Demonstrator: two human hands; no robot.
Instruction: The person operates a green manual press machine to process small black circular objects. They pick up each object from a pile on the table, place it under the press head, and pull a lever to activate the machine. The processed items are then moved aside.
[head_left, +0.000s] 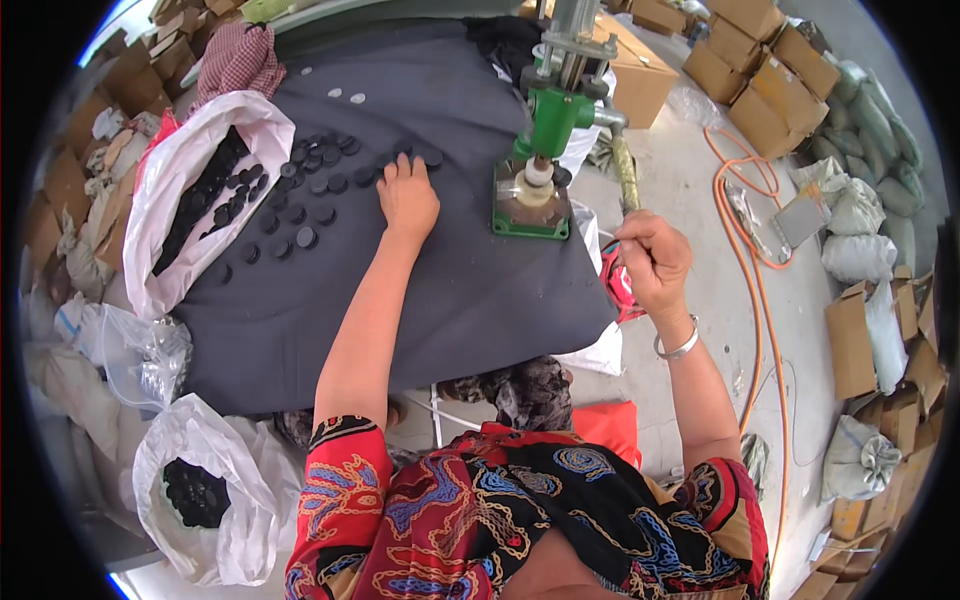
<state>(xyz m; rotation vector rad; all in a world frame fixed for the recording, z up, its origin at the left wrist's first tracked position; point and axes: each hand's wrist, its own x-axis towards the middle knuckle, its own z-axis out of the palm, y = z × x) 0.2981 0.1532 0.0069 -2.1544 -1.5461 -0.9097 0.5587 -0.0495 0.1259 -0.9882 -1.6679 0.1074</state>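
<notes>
My left hand [408, 203] reaches across the dark cloth, fingers stretched out and slightly apart. Its fingertips touch the row of small black round discs [337, 183] scattered on the cloth. Whether a disc is pinched under them is hidden. At the right, my right hand [655, 262] is closed at the lower end of the lever handle [626, 172], which is wrapped in yellowish tape. That lever belongs to a green hand press [553, 123]. A pale round die [538, 185] sits at the press base, beneath its head.
An open white sack [145, 245] of black pieces lies left of the discs. A second white sack [165, 440] stands at lower left. Several pale discs [357, 98] lie farther back. An orange hose [735, 220] crosses the floor by stacked cardboard boxes [770, 105].
</notes>
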